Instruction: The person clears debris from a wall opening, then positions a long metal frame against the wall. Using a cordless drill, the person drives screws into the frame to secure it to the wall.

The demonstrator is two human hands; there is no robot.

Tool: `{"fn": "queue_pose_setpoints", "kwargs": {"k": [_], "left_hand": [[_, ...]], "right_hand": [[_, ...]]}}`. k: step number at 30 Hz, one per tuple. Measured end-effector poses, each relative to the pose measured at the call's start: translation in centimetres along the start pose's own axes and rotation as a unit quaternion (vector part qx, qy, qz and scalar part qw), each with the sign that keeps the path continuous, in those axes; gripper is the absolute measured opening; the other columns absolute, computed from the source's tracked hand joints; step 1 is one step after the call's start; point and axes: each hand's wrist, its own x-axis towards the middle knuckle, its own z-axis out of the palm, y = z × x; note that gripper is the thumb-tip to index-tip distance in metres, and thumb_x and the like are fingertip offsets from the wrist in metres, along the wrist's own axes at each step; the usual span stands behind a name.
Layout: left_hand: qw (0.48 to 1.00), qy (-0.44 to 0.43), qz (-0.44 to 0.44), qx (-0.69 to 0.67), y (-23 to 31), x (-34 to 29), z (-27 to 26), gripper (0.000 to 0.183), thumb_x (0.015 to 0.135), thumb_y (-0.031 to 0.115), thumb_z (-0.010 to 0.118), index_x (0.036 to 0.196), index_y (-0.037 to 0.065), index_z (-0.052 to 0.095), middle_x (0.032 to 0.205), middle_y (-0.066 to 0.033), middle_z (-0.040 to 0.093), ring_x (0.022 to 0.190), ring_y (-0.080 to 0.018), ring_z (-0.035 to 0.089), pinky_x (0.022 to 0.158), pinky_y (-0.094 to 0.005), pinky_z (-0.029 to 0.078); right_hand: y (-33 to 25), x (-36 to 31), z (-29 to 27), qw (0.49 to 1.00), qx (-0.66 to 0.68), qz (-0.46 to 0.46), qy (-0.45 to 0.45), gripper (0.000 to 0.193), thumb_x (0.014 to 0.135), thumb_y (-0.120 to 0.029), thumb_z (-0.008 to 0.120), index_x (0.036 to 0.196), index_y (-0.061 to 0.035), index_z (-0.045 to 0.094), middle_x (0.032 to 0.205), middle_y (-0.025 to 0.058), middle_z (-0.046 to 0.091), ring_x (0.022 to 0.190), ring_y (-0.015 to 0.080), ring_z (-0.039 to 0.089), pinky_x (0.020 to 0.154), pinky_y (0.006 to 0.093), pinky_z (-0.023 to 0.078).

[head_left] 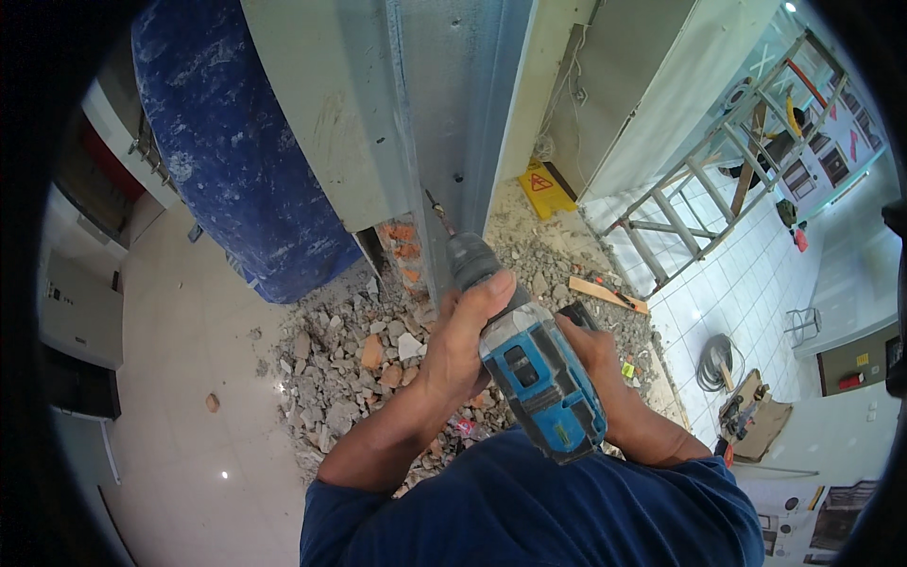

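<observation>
I hold a blue and black cordless drill (pixel 537 364) in front of my chest. My left hand (pixel 461 335) is wrapped around its front part, just behind the dark chuck. At its other side my right hand (pixel 595 354) grips it, with most of those fingers hidden behind the drill body. A thin bit (pixel 438 212) points up and away, close to the face of a grey metal post (pixel 455 113). Whether its tip touches the metal, I cannot tell. A small dark hole (pixel 459 178) shows in the post to the right of the tip.
Broken rubble (pixel 331 378) covers the floor around the post's foot, beside exposed brick (pixel 406 253). A dusty blue covered object (pixel 236 161) stands left. To the right are a yellow floor sign (pixel 546 192), a wooden strip (pixel 605 294), a metal stepladder (pixel 694 194) and coiled cable (pixel 714 364).
</observation>
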Motion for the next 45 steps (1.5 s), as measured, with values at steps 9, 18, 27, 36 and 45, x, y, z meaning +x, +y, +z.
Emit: {"fn": "queue_pose_setpoints", "kwargs": {"k": [9, 18, 27, 36, 45], "left_hand": [[1.000, 0.008, -0.001, 0.001, 0.1, 0.0, 0.2, 0.061, 0.091, 0.057, 0.054, 0.101, -0.001, 0.066, 0.084, -0.0133, 0.070, 0.071, -0.0219, 0.070, 0.068, -0.0357, 0.058], [1.000, 0.011, 0.011, 0.018, 0.5, -0.3, 0.5, 0.058, 0.091, 0.054, 0.053, 0.101, -0.002, 0.066, 0.082, -0.0126, 0.069, 0.070, -0.0214, 0.069, 0.068, -0.0353, 0.058], [0.999, -0.021, 0.020, 0.018, 0.3, 0.0, 0.0, 0.058, 0.093, 0.054, 0.051, 0.101, -0.002, 0.066, 0.082, -0.0123, 0.069, 0.069, -0.0211, 0.069, 0.067, -0.0346, 0.058], [0.998, -0.021, 0.017, 0.050, 0.8, -0.2, 0.2, 0.063, 0.091, 0.057, 0.051, 0.104, -0.003, 0.065, 0.082, -0.0127, 0.070, 0.070, -0.0202, 0.069, 0.067, -0.0339, 0.058], [0.999, -0.025, 0.016, 0.044, 0.8, -0.2, 0.1, 0.064, 0.091, 0.058, 0.051, 0.102, -0.003, 0.065, 0.080, -0.0125, 0.070, 0.069, -0.0203, 0.069, 0.066, -0.0334, 0.058]], "right_hand": [[-0.2, 0.1, -0.2, 1.000, -0.008, -0.022, 0.017, 0.034, 0.078, -0.020, 0.075, 0.100, -0.0015, 0.058, 0.072, 0.0200, 0.063, 0.065, 0.0376, 0.065, 0.058, 0.0444, 0.050], [-0.2, 0.1, -0.5, 1.000, -0.027, -0.013, -0.003, 0.039, 0.079, -0.019, 0.074, 0.110, -0.0005, 0.060, 0.072, 0.0205, 0.063, 0.065, 0.0384, 0.065, 0.059, 0.0446, 0.050], [-0.7, 0.2, -0.8, 0.997, -0.074, -0.037, -0.003, 0.037, 0.078, -0.017, 0.073, 0.109, -0.0015, 0.060, 0.075, 0.0200, 0.065, 0.068, 0.0386, 0.066, 0.061, 0.0455, 0.051], [-0.9, 0.3, -0.7, 0.997, -0.069, -0.035, 0.008, 0.040, 0.078, -0.018, 0.073, 0.112, -0.0016, 0.061, 0.079, 0.0208, 0.067, 0.072, 0.0392, 0.068, 0.063, 0.0448, 0.053], [-1.0, 0.2, -0.7, 0.997, -0.075, -0.020, -0.004, 0.036, 0.078, -0.019, 0.073, 0.107, -0.0025, 0.061, 0.078, 0.0201, 0.066, 0.071, 0.0391, 0.068, 0.062, 0.0454, 0.053]]}}
